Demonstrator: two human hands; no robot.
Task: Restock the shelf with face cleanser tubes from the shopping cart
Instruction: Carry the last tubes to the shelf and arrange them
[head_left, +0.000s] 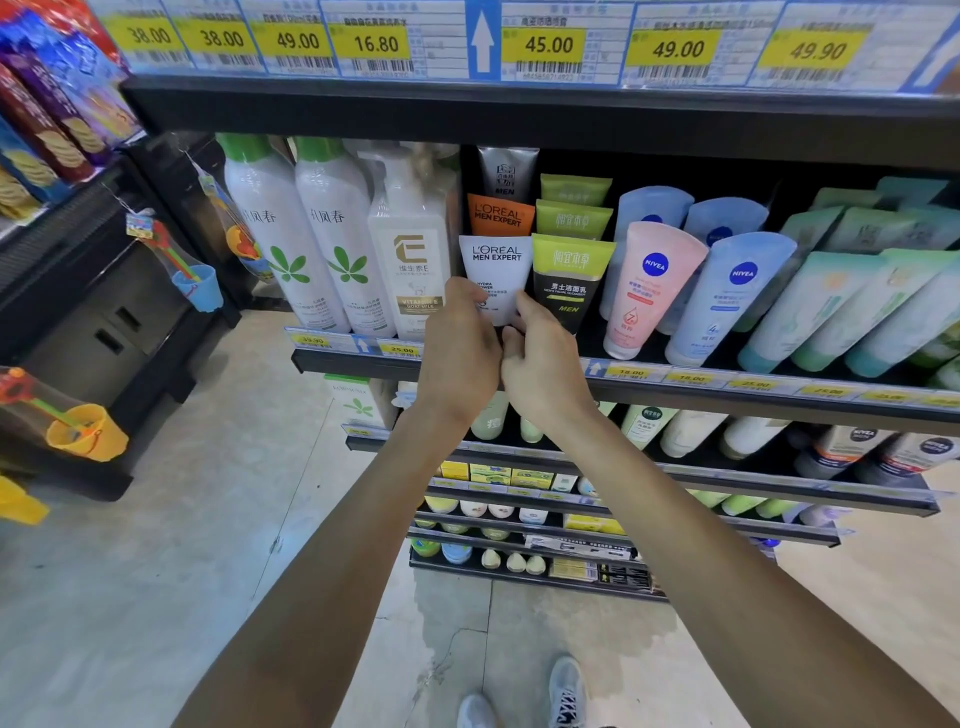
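Observation:
A white L'Oreal Men Expert cleanser tube (496, 270) stands cap-down at the front of its row on the black shelf (727, 387). My left hand (460, 345) holds its lower left side and my right hand (540, 358) holds its lower right side; both hands cover its cap. Behind it stand an orange L'Oreal tube (500, 214) and a grey men's tube (506, 174). Right beside it is a green-and-black men's cleanser tube (569, 280). The shopping cart is out of view.
White pump and spray bottles (332, 244) stand to the left of the tubes. Pink and blue Nivea tubes (649, 291) and pale green tubes (841, 306) lean to the right. Lower shelves (675, 478) hold more products. Toy buckets (85, 434) hang on a rack at left.

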